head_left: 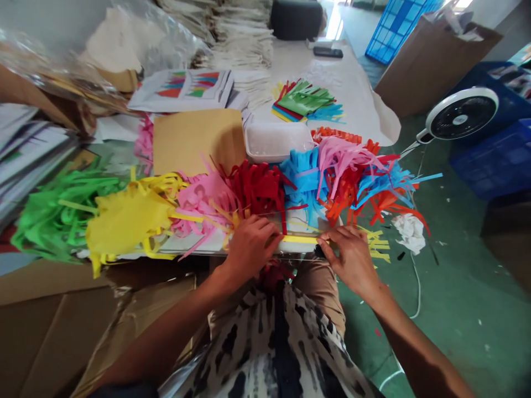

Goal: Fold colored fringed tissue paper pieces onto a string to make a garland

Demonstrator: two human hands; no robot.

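My left hand (pixel 251 247) presses down on a clear plastic sheet (pixel 298 218) at the table's front edge, its fingers over a narrow yellow paper strip (pixel 301 239). My right hand (pixel 352 260) pinches the strip's right end between thumb and fingers. Fringed tissue paper in several colours lies in a long row behind both hands: green (pixel 62 218), yellow (pixel 128 218), pink (pixel 203 202), red (pixel 257 188), blue (pixel 301 171) and orange (pixel 344 196). Yellow fringe (pixel 377 243) hangs past the right side.
A white foam tray (pixel 276 141) and a tan cardboard sheet (pixel 197 141) stand behind the row. Further back lie a stack of coloured fringe (pixel 302 102), printed sheets (pixel 180 91) and a phone (pixel 327 52). A fan (pixel 460 116) stands on the green floor at right; cardboard (pixel 53 315) lies at lower left.
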